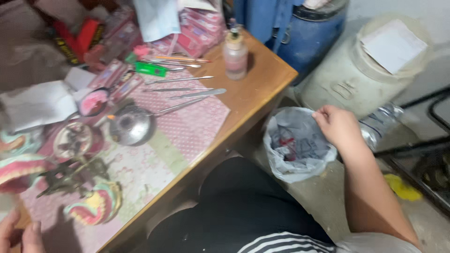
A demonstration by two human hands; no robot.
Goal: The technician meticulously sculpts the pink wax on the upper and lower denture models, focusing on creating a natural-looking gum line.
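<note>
While I sit at the wooden surface [255, 89], my right hand [338, 125] hangs over the small bin lined with a grey plastic bag [295, 143] on the floor at about 3 o'clock from my lap. Right fingers [323, 117] curl narrow at the bag's far rim, touching or just beside it; can't tell if they pinch anything. Left hand [18, 236] shows only at the 7 o'clock corner of the frame, fingers loosely bent, nothing seen in them.

Bag judgement: thin film, light, soft, crinkly, slippery, tears easily. Best taken at the folded rim where it doubles over the bin edge, not by the loose middle.

On the surface, over a pink patterned cloth [187, 126]: a metal bowl [131, 125] near centre, long thin metal tools [187, 93] fanned at 1 o'clock from it, a small clear bottle [235, 54] upright near the far edge, a green lighter [151, 69]. Dental casts with pink gums [96, 206] lie at 7 o'clock from the bowl, beside a dark metal hinged frame [70, 175]. A pale lidded drum [375, 65] and a blue barrel [309, 33] stand beyond the bin.
</note>
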